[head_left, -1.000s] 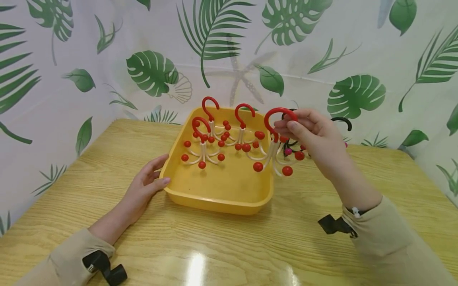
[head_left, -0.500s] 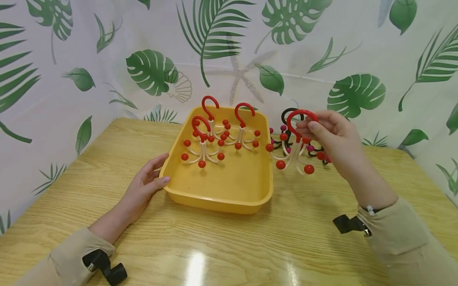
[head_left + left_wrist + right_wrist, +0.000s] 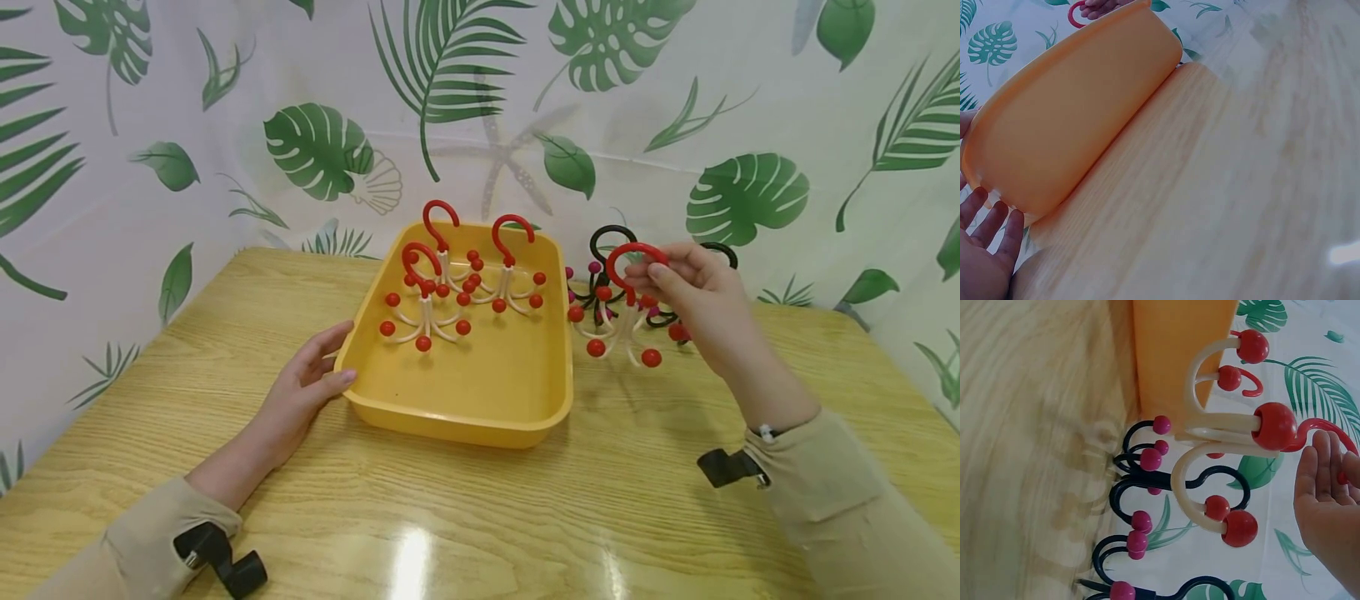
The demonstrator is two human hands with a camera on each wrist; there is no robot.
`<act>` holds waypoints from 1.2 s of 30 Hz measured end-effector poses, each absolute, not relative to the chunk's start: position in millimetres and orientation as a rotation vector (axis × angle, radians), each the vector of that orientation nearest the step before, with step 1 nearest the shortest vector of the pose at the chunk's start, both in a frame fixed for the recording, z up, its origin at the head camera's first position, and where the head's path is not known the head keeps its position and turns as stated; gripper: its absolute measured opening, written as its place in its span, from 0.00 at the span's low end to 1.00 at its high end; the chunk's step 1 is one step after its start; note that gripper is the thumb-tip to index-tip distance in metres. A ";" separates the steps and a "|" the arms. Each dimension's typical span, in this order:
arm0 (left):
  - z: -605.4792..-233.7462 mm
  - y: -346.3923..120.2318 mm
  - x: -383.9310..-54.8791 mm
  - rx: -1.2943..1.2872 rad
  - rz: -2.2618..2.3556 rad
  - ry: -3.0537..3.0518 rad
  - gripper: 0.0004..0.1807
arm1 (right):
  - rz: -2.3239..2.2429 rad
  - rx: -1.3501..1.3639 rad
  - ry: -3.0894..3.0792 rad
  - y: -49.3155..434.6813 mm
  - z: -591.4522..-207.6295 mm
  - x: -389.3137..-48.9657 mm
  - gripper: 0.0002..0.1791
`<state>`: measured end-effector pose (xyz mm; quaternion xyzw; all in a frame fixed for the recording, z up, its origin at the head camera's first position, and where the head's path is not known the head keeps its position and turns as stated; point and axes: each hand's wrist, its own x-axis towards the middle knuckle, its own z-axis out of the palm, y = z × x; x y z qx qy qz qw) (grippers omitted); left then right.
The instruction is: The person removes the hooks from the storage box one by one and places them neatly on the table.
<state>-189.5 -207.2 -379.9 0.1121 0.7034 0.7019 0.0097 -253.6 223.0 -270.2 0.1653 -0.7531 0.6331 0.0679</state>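
My left hand (image 3: 300,392) holds the near left corner of the yellow tray (image 3: 472,383), thumb at the rim and fingers against the outer wall. With its fingertips, my right hand (image 3: 693,292) pinches the red hook of a multi-arm hanger (image 3: 1229,422). That hanger has cream arms tipped with red balls, and hangs upright just outside the tray's right wall. Inside the tray stand three similar hangers: a front left one (image 3: 426,312), a back left one (image 3: 442,265) and a back right one (image 3: 507,283).
Right of the tray, partly behind the held hanger and right hand, stand black hangers with magenta balls, one (image 3: 1160,480) nearer the tray and another (image 3: 1144,594) farther right. A leaf-patterned sheet (image 3: 247,150) hangs behind the wooden table (image 3: 360,517).
My right hand has carried the held hanger rightward from over the tray's right rim to outside it, then slightly lower. My left hand and the tray have stayed put.
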 end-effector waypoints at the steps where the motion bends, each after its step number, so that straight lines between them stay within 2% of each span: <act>1: -379.9 -207.2 -189.6 0.351 2.192 2.196 0.33 | 1.910 0.495 -2.270 223.6 -271.6 -254.5 0.13; 14: -379.6 -206.9 -189.7 0.355 2.186 2.198 0.33 | 2.033 0.506 -2.152 234.1 -283.8 -262.6 0.12; 30: -380.1 -207.7 -190.0 0.364 2.182 2.200 0.33 | 1.906 0.419 -2.321 228.5 -295.3 -271.4 0.16; 36: -380.2 -207.6 -189.7 0.369 2.185 2.198 0.33 | 1.907 0.429 -2.317 224.0 -302.4 -274.5 0.13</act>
